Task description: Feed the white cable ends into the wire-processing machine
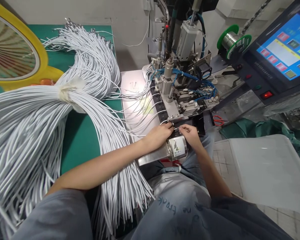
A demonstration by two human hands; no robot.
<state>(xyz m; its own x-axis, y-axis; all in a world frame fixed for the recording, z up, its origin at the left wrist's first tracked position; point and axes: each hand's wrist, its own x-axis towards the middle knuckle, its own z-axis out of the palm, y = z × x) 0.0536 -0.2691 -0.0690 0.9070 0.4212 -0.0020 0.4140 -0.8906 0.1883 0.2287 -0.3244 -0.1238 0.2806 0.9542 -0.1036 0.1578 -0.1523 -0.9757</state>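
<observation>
My left hand (160, 134) is pinched on the end of a thin white cable (150, 120) at the front of a small metal machine (182, 100). Close to its right, my right hand (191, 132) has its fingers closed on the same cable end, just below the machine's clamp. A silver cylinder with a white label (177, 146) sits under both hands. A big taped bundle of white cables (65, 110) lies to the left on the green mat (80, 140) and hangs over the table edge.
A touchscreen panel (287, 46) stands at the right, a green solder spool (231, 38) behind it. Red scissors (218, 120) lie beside the machine. A white plastic bin (267, 166) sits at my right. A yellow-rimmed fan (15, 53) lies far left.
</observation>
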